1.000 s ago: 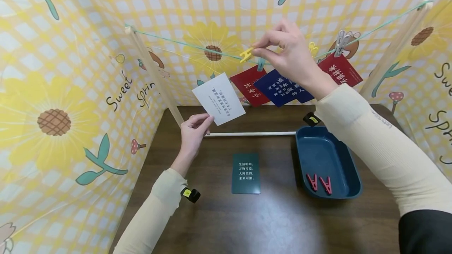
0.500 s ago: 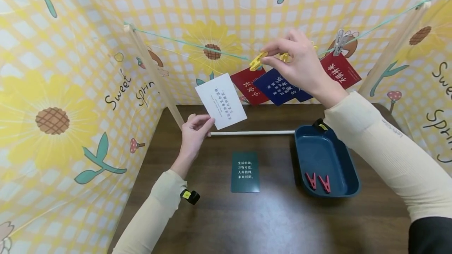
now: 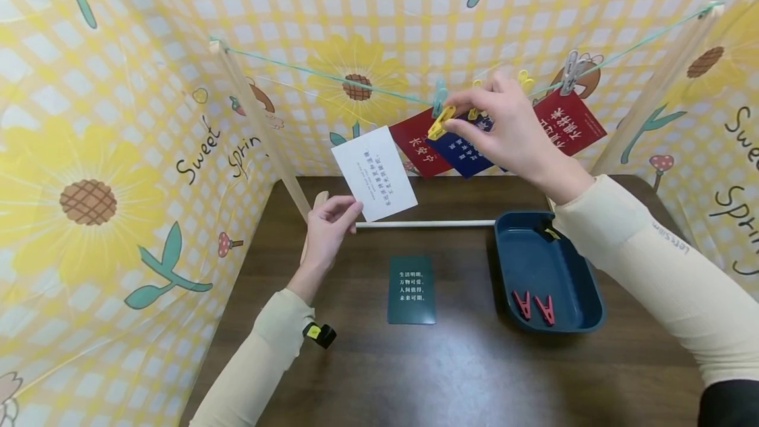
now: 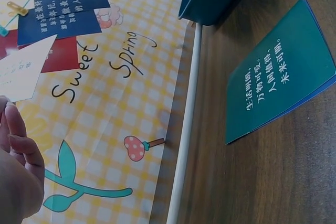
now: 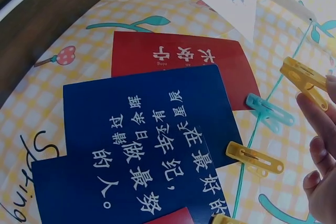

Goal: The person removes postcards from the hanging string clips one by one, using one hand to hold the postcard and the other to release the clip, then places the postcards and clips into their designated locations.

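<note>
My left hand [image 3: 330, 229] pinches a white card [image 3: 376, 174] by its lower left corner, holding it tilted below the green string [image 3: 320, 76]. In my right hand [image 3: 510, 127] a yellow clothespin [image 3: 441, 123] is pinched between thumb and fingers, in front of the hanging cards. A red card [image 5: 186, 61] hangs from the string by a teal clothespin [image 5: 269, 113]. Beside it hang blue cards [image 5: 152, 124], one under another yellow clothespin [image 5: 254, 158]. At the right a red card [image 3: 570, 122] hangs from a grey clothespin [image 3: 572, 72].
A dark green card [image 3: 412, 290] lies on the brown table [image 3: 356, 361]. To its right a blue tray [image 3: 595, 282] holds two red clothespins [image 3: 544, 310]. Wooden posts [image 3: 255, 127] carry the string, and a white rod [image 3: 423, 224] runs along the table between them.
My right hand has moved right and down with the yellow clothespin, uncovering the teal clothespin. My left hand has shifted the white card slightly right and down.
</note>
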Action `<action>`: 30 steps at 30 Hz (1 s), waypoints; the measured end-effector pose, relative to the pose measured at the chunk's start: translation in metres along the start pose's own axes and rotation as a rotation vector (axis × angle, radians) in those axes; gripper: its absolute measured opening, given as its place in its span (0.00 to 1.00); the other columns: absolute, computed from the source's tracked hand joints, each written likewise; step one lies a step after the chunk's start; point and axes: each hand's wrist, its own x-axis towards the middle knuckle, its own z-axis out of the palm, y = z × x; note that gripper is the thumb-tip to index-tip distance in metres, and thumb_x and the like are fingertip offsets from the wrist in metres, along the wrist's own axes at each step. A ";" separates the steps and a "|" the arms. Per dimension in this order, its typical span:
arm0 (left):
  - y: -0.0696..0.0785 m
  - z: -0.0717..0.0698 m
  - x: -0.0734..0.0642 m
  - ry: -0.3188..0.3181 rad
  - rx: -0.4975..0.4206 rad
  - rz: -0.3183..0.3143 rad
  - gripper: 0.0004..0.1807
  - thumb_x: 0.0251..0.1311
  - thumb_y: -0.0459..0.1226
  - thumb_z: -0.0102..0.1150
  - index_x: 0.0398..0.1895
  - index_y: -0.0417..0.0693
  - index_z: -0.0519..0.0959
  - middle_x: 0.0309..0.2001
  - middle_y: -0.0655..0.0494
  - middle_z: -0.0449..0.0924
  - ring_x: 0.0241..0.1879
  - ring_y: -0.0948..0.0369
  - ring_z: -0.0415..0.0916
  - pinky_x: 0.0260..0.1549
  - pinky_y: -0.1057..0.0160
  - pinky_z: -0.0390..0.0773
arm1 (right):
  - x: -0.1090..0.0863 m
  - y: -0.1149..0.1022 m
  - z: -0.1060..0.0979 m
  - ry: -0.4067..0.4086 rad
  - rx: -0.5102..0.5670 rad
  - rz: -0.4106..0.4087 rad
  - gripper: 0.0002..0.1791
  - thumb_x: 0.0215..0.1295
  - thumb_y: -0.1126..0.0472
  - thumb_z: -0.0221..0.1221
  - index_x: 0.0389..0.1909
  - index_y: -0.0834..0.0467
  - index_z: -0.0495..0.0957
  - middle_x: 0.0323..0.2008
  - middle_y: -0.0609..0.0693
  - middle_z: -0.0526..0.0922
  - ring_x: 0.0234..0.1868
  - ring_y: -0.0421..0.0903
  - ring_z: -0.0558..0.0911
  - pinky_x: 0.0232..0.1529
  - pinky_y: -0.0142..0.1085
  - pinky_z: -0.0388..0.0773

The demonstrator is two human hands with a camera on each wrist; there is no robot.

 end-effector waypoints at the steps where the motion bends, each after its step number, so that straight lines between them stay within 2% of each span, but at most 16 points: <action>1: 0.000 0.000 0.000 -0.001 -0.001 0.002 0.03 0.64 0.24 0.67 0.37 0.38 0.86 0.24 0.62 0.82 0.17 0.66 0.71 0.21 0.70 0.71 | -0.002 0.000 0.001 -0.006 -0.006 0.000 0.16 0.64 0.64 0.72 0.51 0.63 0.85 0.41 0.58 0.88 0.41 0.53 0.69 0.45 0.42 0.60; 5: -0.001 0.001 -0.002 -0.008 -0.008 0.000 0.04 0.64 0.23 0.66 0.39 0.28 0.84 0.24 0.61 0.83 0.17 0.66 0.71 0.20 0.70 0.72 | -0.009 0.000 0.003 -0.040 -0.035 0.007 0.18 0.63 0.62 0.73 0.53 0.63 0.85 0.42 0.58 0.88 0.44 0.53 0.72 0.44 0.44 0.64; 9: 0.000 0.003 -0.005 -0.020 -0.010 -0.006 0.07 0.64 0.23 0.65 0.41 0.23 0.81 0.25 0.61 0.83 0.17 0.66 0.71 0.20 0.70 0.72 | -0.017 0.002 0.004 -0.071 -0.041 0.017 0.21 0.61 0.62 0.74 0.55 0.63 0.84 0.43 0.59 0.87 0.45 0.54 0.73 0.43 0.45 0.64; 17: -0.001 0.005 -0.010 -0.054 0.001 0.001 0.08 0.65 0.23 0.64 0.43 0.21 0.80 0.28 0.63 0.84 0.17 0.67 0.68 0.20 0.72 0.69 | -0.027 0.004 0.002 -0.139 -0.023 0.112 0.20 0.63 0.61 0.73 0.55 0.62 0.84 0.45 0.59 0.87 0.49 0.54 0.75 0.47 0.48 0.68; 23: -0.004 0.007 -0.013 -0.080 0.017 0.005 0.09 0.66 0.22 0.62 0.45 0.20 0.79 0.29 0.64 0.85 0.17 0.67 0.67 0.19 0.71 0.68 | -0.036 0.010 0.003 -0.157 -0.027 0.112 0.21 0.62 0.61 0.73 0.55 0.62 0.85 0.44 0.59 0.88 0.45 0.54 0.75 0.44 0.46 0.68; 30: -0.007 0.009 -0.016 -0.063 0.016 -0.018 0.09 0.66 0.22 0.62 0.44 0.20 0.79 0.28 0.60 0.84 0.17 0.66 0.67 0.19 0.69 0.68 | -0.045 0.018 0.002 -0.177 -0.060 0.134 0.20 0.64 0.60 0.73 0.55 0.61 0.85 0.44 0.58 0.89 0.46 0.53 0.75 0.43 0.46 0.70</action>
